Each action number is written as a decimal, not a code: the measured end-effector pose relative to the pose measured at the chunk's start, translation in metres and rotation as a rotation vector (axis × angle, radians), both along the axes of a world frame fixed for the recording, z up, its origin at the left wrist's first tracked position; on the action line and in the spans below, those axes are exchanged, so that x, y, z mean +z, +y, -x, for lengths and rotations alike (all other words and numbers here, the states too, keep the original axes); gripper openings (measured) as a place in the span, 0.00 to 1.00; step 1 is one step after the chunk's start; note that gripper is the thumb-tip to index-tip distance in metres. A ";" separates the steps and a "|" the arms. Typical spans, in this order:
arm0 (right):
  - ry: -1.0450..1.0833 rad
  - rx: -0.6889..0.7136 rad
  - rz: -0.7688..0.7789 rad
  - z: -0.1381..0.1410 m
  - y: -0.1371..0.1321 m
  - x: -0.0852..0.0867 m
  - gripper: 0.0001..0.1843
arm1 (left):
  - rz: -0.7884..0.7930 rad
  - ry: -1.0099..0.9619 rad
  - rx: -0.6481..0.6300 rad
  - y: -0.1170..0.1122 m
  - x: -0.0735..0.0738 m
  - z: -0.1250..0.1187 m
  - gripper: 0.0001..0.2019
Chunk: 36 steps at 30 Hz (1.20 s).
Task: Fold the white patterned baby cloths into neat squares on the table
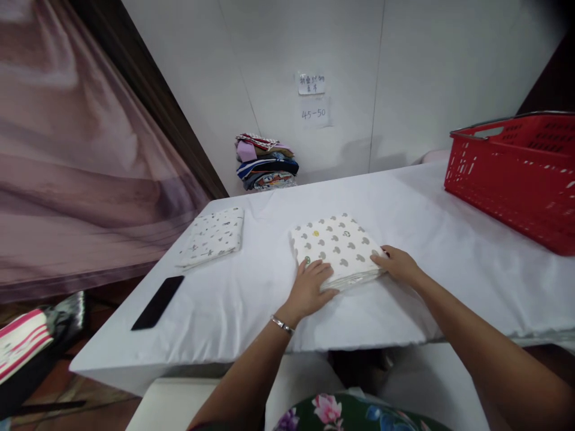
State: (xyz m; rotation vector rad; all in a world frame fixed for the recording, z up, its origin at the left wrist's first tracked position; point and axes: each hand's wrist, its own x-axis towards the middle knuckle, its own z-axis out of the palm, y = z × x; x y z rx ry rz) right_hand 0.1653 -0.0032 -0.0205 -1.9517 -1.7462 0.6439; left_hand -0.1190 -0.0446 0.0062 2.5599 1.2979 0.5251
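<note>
A folded white cloth with grey mushroom prints [336, 245] lies flat on the white-covered table [251, 287] in front of me. My left hand [312, 284] rests on its near left corner, fingers spread over the top and the thumb along the front edge. At the cloth's right corner, my right hand [398, 263] pinches the layers, thumb on top and the other fingers mostly hidden at the side. Farther left sits a second folded white cloth [215, 234] with small dark prints, apart from both hands.
A black flat rectangle [157, 303] lies near the table's left edge. The red plastic basket [516, 179] stands at the right. Behind the table rises a stack of folded fabrics [267, 164] against the wall, below two paper signs [315, 112]. A pinkish curtain [90, 149] hangs at left.
</note>
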 end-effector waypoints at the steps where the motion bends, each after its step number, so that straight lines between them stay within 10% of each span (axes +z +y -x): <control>1: 0.018 -0.014 -0.069 0.001 -0.003 -0.001 0.27 | -0.014 -0.012 0.018 -0.001 0.001 -0.003 0.19; 8: 0.130 0.262 -0.600 0.003 -0.028 -0.009 0.18 | -0.093 -0.145 0.121 -0.010 -0.006 -0.022 0.10; 36: -0.174 0.516 -0.874 0.002 -0.027 -0.016 0.15 | -0.190 -0.328 0.204 -0.012 -0.022 -0.023 0.06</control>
